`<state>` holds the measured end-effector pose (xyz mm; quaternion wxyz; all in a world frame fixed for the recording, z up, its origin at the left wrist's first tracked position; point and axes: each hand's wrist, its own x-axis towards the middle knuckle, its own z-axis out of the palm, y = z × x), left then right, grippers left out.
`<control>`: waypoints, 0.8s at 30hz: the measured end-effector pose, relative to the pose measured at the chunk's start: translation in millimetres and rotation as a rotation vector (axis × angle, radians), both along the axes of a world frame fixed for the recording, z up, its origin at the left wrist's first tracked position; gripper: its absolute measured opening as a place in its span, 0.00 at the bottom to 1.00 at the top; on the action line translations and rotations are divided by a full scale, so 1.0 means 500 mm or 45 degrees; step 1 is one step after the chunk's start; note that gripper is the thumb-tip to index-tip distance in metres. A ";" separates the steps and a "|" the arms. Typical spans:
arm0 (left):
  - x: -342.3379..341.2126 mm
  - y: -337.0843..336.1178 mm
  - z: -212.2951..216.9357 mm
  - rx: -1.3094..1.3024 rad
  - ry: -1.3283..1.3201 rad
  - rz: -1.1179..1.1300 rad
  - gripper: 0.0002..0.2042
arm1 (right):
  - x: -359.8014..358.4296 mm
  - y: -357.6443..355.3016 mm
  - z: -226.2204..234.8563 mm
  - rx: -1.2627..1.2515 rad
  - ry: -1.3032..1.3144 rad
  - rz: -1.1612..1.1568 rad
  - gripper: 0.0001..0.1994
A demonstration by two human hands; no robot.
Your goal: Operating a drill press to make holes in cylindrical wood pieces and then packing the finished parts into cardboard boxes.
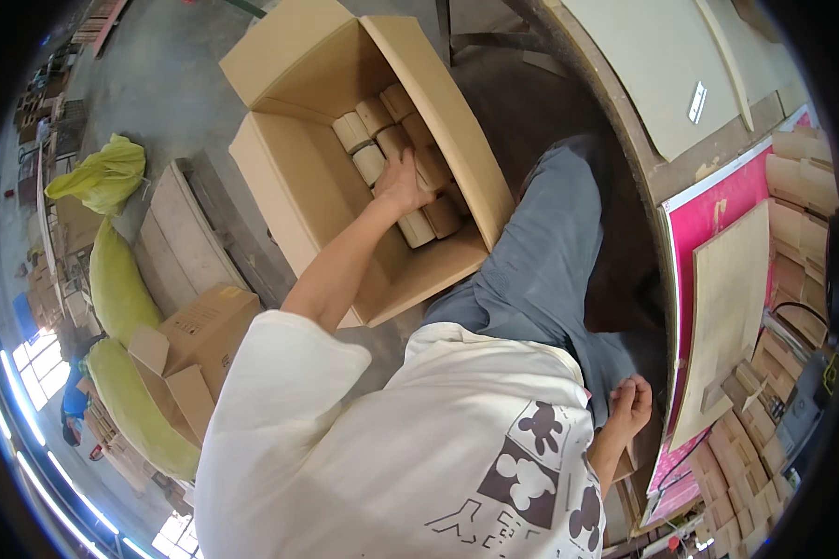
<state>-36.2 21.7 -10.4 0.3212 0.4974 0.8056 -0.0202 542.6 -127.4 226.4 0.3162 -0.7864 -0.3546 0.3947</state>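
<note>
Fingers of left hand (403, 179) (partly hidden) among bundles (382, 140) in carton (289, 186)

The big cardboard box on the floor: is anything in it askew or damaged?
Nothing stands out. The open cardboard box holds tan bundles packed in neat rows along one wall. The left hand rests on them; the right hand is curled by the table edge.

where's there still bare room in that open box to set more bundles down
The large carton is bare across its left half, between the left wall and the stacked tan bundles. The right side along the right wall is crowded; the left hand rests on those bundles. The right hand hangs closed beside the pink-topped table, itself crowded with small tan blocks.
</note>
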 end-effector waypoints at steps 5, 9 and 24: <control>0.014 -0.064 0.244 0.181 0.052 0.051 0.57 | -0.088 0.070 0.041 0.054 0.067 0.112 0.09; 0.048 -0.127 0.418 0.654 0.052 0.014 0.56 | -0.134 0.089 0.046 0.157 0.212 0.271 0.10; 0.625 0.140 0.668 1.988 -0.531 -1.439 0.43 | -0.110 0.261 0.232 0.918 -0.015 0.409 0.52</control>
